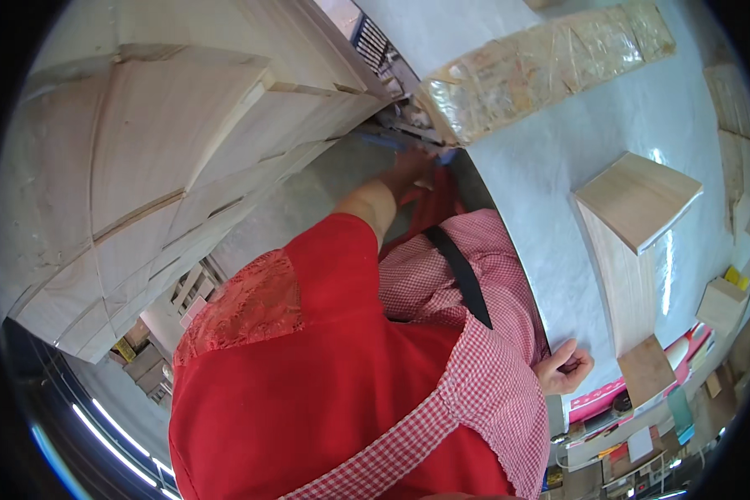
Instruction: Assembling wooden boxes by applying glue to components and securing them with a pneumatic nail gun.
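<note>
My left arm stretches down past the table's edge into a shaded gap. At its end my left hand [417, 163] is dim and blurred, close to something blue [448, 156] and to red cloth [435, 204]. What its fingers do is hidden. Beside the table's near edge, my right hand [565, 368] is loosely curled, its thumb lying over the fingers, with nothing visible in it. The pale, glossy tabletop [542, 179] carries a long bundle wrapped in clear plastic and tape [550, 71]. Farther right, a flat wooden board [638, 200] rests on a wooden piece [621, 279].
Tall stacks of pale wooden boards [142, 158] rise on my left, close to my arm. Another wooden block [648, 371] lies by the table's right end. Beyond it are cluttered shelves [633, 454] and a small block [722, 302]. Grey floor [296, 200] shows between stacks and table.
</note>
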A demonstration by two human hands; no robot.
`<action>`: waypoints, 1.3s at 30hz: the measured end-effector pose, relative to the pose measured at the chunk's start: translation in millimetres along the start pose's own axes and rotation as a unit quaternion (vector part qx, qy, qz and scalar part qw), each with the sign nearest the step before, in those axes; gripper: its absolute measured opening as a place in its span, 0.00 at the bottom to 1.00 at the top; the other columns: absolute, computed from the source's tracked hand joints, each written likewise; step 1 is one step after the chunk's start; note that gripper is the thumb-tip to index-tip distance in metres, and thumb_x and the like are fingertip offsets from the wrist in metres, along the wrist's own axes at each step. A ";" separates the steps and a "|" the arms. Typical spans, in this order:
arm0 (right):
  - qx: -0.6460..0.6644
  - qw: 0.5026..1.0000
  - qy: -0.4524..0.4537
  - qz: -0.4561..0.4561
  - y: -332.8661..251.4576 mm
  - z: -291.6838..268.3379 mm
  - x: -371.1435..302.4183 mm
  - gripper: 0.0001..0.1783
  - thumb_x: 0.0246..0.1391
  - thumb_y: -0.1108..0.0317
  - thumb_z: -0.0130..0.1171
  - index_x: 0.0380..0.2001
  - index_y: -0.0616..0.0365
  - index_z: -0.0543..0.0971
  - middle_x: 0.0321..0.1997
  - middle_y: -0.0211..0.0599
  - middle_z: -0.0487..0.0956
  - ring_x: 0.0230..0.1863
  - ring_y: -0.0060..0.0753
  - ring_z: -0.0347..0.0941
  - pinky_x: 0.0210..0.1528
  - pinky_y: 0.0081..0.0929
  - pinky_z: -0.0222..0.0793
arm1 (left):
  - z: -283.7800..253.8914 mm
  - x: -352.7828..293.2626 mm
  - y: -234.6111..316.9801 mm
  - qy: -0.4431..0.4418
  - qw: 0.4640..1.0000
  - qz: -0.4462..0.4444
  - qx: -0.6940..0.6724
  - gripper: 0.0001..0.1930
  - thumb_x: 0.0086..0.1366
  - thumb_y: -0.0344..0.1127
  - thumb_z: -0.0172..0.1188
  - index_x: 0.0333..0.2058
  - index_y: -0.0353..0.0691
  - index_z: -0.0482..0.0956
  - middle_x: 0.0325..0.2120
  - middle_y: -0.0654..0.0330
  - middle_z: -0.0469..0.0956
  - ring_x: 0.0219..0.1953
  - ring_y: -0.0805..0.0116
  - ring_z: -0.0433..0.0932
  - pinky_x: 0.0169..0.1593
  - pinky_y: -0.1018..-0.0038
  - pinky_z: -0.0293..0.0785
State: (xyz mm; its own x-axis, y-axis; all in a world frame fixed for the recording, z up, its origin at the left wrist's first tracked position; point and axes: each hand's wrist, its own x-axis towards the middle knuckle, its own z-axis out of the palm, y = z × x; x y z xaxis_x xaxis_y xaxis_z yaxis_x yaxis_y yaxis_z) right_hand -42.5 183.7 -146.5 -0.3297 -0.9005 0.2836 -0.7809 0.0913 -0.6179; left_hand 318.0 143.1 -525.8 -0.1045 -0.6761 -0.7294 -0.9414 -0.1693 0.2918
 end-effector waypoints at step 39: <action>-0.034 0.998 -0.010 0.046 3.6 -1.4 -1.5 0.17 0.59 0.65 0.64 0.24 0.59 0.67 0.24 0.26 0.62 0.27 0.23 0.55 0.29 0.25 0.52 | -7.8 -71.5 107.7 0.102 0.936 -0.182 -0.285 0.41 0.57 0.58 0.61 0.58 0.30 0.66 0.57 0.42 0.69 0.59 0.41 0.70 0.55 0.50 0.71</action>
State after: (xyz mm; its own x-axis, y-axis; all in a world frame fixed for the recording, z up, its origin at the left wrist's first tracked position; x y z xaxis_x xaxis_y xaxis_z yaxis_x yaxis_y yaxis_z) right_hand -45.5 186.0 -148.2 -0.3913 -0.8953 0.2129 -0.7823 0.2018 -0.5892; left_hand 226.6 167.6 -437.4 0.3081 -0.6113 -0.7290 -0.5726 -0.7311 0.3710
